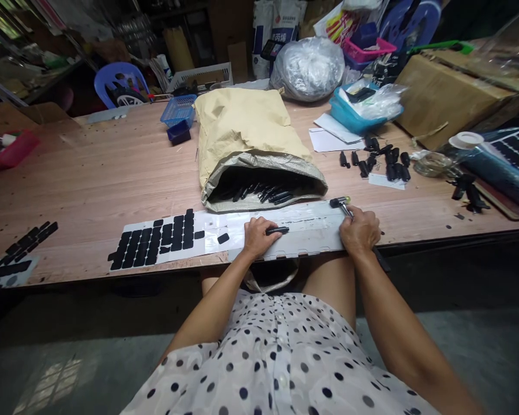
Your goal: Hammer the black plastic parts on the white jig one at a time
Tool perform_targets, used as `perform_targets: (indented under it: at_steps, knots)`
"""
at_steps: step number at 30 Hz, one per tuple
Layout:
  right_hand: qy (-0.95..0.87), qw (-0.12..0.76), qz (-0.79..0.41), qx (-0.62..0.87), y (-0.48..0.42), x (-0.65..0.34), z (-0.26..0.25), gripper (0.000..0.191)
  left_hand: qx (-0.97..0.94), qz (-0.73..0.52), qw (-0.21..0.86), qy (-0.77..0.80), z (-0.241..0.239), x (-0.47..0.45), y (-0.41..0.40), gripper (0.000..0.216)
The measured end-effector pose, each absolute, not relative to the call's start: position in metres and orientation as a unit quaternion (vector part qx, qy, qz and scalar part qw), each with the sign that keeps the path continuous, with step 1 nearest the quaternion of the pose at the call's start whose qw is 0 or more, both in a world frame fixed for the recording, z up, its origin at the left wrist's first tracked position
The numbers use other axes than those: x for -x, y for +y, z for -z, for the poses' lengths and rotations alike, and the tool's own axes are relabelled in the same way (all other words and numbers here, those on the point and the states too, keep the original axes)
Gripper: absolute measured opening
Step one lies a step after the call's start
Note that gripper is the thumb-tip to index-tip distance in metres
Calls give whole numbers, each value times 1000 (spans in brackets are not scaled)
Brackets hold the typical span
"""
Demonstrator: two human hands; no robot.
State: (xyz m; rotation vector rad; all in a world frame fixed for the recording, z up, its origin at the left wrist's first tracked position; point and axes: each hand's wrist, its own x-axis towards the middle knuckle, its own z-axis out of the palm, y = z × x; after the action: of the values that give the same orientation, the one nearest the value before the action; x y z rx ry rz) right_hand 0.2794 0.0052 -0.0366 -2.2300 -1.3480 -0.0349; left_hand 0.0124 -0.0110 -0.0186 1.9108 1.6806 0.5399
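My left hand (258, 237) is closed on a slim black plastic piece (278, 230), whose end sticks out to the right over a grey board (300, 246). Wrapped round the metal shaft of a small hammer (339, 202) is my right hand (360, 231), at the board's right end; the dark handle comes out below the fist. Behind the board lies a paper sack (251, 118), its mouth facing me, with many similar black pieces (266, 191) inside. To the left, rows of black rounded pads (151, 242) lie on a white sheet (204, 245).
Small black parts (395, 161) are scattered at the right, near a blue basket (363, 112) and a cardboard box (450, 95). A blue tray (178, 110) stands left of the sack. More black strips (26, 242) lie at the far left. The table's front edge runs just above my lap.
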Motion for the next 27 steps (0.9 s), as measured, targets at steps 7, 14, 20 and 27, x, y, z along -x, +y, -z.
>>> perform_targets:
  at_steps: [7, 14, 20, 27]
  knots:
    - [-503, 254, 72, 823, 4, -267, 47, 35, -708, -206, 244, 630, 23, -10, -12, 24]
    - [-507, 231, 48, 829, 3, -265, 39, 36, -708, -200, 244, 632, 20, -8, -12, 19]
    - [-510, 219, 46, 831, 3, -264, 39, 36, -707, -200, 241, 634, 20, -7, -12, 20]
    - [-511, 211, 58, 831, 4, -265, 41, 36, -712, -216, 232, 626, 23, -6, -12, 16]
